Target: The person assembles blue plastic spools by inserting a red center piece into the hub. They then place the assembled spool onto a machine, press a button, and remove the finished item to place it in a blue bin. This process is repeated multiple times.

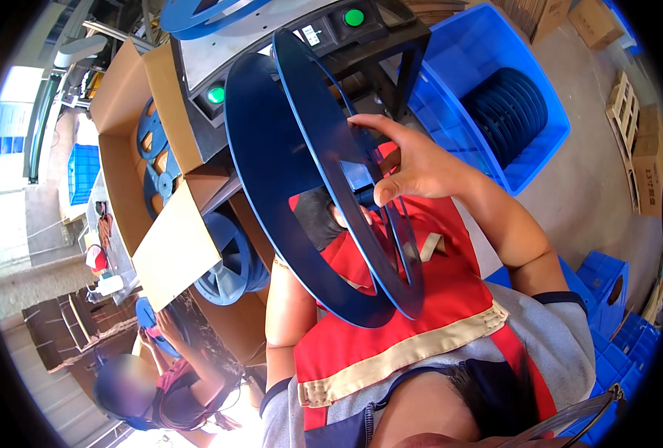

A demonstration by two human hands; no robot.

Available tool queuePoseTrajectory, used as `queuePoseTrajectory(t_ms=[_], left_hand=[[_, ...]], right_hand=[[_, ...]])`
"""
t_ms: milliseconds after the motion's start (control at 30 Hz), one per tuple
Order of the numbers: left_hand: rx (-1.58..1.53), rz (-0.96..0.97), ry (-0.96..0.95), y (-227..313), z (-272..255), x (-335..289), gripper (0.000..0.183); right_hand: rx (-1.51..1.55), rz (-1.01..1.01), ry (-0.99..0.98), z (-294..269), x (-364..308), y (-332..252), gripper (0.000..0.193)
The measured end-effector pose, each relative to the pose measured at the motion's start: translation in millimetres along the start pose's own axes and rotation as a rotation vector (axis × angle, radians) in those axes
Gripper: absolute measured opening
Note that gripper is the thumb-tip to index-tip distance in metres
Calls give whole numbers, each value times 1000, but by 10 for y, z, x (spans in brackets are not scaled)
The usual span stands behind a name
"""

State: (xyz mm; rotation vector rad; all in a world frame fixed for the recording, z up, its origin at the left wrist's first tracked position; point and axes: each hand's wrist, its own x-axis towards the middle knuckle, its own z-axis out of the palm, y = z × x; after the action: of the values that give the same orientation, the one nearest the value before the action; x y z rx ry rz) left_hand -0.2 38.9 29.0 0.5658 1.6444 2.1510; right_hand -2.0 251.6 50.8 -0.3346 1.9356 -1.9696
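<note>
A: Position of the work?
B: Dark blue reel, two broad discs with a gap between them, held tilted in front of the red apron.

A: State of the right hand?
B: Right hand is spread; thumb and index finger stand well apart, touching the disc nearer to it. Remaining fingers are curled and partly hidden.

A: Left hand?
B: Left hand shows only in part through the opening in the discs, black cloth just beside it. Cannot tell whether it is spread or pinching.

A: Surroundings?
B: Beyond the reel, a machine with two green buttons. To the left, an open cardboard box with blue spoked reels inside; more blue reels below its flap. Upper right, a blue bin containing a row of dark discs.

A: Other persons?
B: One co-worker, lower left, both hands at a blue disc.
</note>
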Motion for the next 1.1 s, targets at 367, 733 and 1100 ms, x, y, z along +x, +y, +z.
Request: queuePoseTrajectory(t_ms=[367, 733, 1100], left_hand=[[-5, 11, -3, 2, -24, 43, 109], [3, 16, -2, 5, -20, 25, 110], [9, 30, -7, -51, 37, 68, 111]], right_hand=[[-32, -5, -43, -3, 25, -36, 116], [54, 40, -60, -12, 58, -4, 116], [52, 24, -4, -36, 50, 18, 118]])
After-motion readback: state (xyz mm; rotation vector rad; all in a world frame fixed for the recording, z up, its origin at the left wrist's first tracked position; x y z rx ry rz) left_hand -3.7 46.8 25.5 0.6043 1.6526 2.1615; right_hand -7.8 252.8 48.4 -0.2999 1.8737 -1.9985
